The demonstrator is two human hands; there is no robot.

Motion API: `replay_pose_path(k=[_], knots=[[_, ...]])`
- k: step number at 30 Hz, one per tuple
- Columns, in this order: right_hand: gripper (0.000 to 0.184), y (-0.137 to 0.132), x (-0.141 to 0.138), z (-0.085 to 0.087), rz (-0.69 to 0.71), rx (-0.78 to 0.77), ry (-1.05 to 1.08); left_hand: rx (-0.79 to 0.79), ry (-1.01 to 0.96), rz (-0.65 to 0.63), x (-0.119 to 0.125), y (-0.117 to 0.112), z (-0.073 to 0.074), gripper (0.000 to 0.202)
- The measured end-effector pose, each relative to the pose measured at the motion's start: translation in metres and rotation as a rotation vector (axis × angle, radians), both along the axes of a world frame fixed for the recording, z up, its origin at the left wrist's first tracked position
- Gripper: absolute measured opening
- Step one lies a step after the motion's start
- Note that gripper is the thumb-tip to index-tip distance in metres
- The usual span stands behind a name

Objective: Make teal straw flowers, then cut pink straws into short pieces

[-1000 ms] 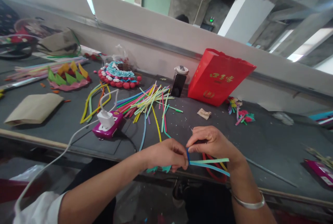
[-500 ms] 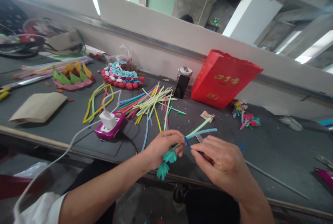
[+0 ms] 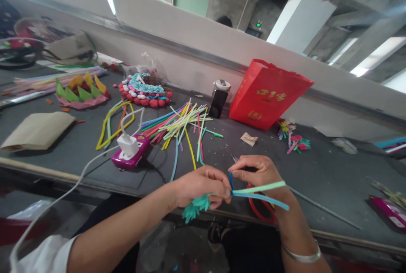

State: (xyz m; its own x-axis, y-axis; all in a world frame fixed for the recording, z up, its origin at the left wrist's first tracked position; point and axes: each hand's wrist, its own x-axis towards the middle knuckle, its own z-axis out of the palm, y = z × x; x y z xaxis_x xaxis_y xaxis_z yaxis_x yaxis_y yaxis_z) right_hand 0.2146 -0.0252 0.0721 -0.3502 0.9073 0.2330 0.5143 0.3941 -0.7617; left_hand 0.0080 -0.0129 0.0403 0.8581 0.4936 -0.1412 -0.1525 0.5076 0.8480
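Teal flowers (image 3: 202, 202) in the head view, just under the curled left hand (image 3: 201, 185), above the near edge of the counter (image 3: 320, 180). Gripped there, to judge by the bent fingers, with a pale green strip (image 3: 263, 188) and a light blue strip (image 3: 263, 198) sticking out to the right, likely as stems. Drawn upward from the same grip, a dark blue strip (image 3: 231, 182), with the upper end nipped in the fingertips of the right hand (image 3: 261, 171). Apparently hooked into that hand too: red-handled scissors (image 3: 256, 214), mostly hidden. Probably at the binding step, dark blue around the stems; impossible to count any turns from here. Next, seems to call for steadying the stems on the left, pulling the blue taut and winding closely, clear of the blades. Farther back, a heap of coloured strips (image 3: 184, 123).
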Motion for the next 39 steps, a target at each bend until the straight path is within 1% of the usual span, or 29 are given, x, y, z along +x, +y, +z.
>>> replay_pose_path(k=[4,6,8,11,13,14,16,19,22,26,28,30,33,36,39], knots=[[0.017,0.001,0.001,0.008,0.116,0.094,-0.062,0.263,0.180,-0.064,-0.001,0.000,-0.006,0.008],[0.014,-0.002,0.001,0.014,0.166,0.130,-0.104,0.373,0.234,-0.082,-0.001,0.000,-0.006,0.013],[0.011,-0.006,0.000,0.021,0.184,0.167,-0.156,0.462,0.301,-0.087,0.000,0.000,-0.005,0.018],[0.009,-0.015,-0.003,0.027,0.178,0.244,-0.277,0.570,0.387,-0.037,0.002,0.001,-0.006,0.020],[0.011,-0.021,-0.005,0.028,0.177,0.318,-0.376,0.621,0.390,0.016,0.004,0.002,-0.008,0.018],[0.012,-0.024,-0.007,0.028,0.173,0.356,-0.418,0.619,0.373,0.032,0.005,0.002,-0.008,0.017],[0.014,-0.029,-0.010,0.027,0.145,0.423,-0.478,0.532,0.316,0.046,0.006,0.002,-0.007,0.018],[0.014,-0.036,-0.013,0.027,0.070,0.496,-0.541,0.300,0.216,0.077,0.007,0.001,-0.003,0.018],[0.012,-0.042,-0.017,0.027,0.011,0.546,-0.574,0.119,0.141,0.140,0.008,0.002,0.000,0.015],[0.012,-0.045,-0.019,0.023,-0.040,0.567,-0.552,-0.059,0.048,0.253,0.006,0.008,-0.001,0.010],[0.013,-0.042,-0.016,0.018,-0.068,0.553,-0.502,-0.125,-0.029,0.273,0.003,0.011,-0.002,0.010],[0.013,-0.037,-0.012,0.012,-0.088,0.512,-0.418,-0.160,-0.117,0.256,-0.001,0.012,-0.001,0.010],[0.012,-0.026,-0.003,0.002,-0.111,0.433,-0.253,-0.159,-0.207,0.168,-0.004,0.009,0.003,0.010],[0.011,-0.017,0.004,-0.005,-0.110,0.344,-0.131,-0.181,-0.215,0.086,-0.003,0.001,0.006,0.009],[0.011,-0.013,0.006,-0.007,-0.080,0.220,-0.048,-0.182,-0.157,0.030,-0.002,-0.004,0.010,0.008]])
